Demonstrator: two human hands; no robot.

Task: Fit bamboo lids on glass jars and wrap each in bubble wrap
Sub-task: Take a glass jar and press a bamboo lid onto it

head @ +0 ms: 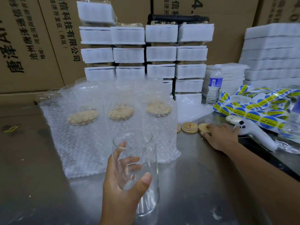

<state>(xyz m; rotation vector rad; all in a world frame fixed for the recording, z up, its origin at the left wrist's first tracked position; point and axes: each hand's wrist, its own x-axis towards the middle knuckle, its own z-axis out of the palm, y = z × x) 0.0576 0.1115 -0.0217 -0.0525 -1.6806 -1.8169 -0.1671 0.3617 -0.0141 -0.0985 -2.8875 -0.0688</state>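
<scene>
status: three wrapped jars [121,127] stand in a row at the back of the table [186,176], each already lidded (lids seen only dimly through the wrap). a fourth jar [142,153], bare and unlidded, is held tilted above the table by the left hand [123,181], with fingers and thumb curled round its lower body. the right hand [220,137] is set on the rightmost lid [203,127], its edge pinched between thumb and forefinger. left to do, as judged: lid fitted, jar wrapped. count: wrapped jars 3, bare 1; loose lids 3, one half hidden behind the wrap. a glassy shape at far left is not identifiable.
</scene>
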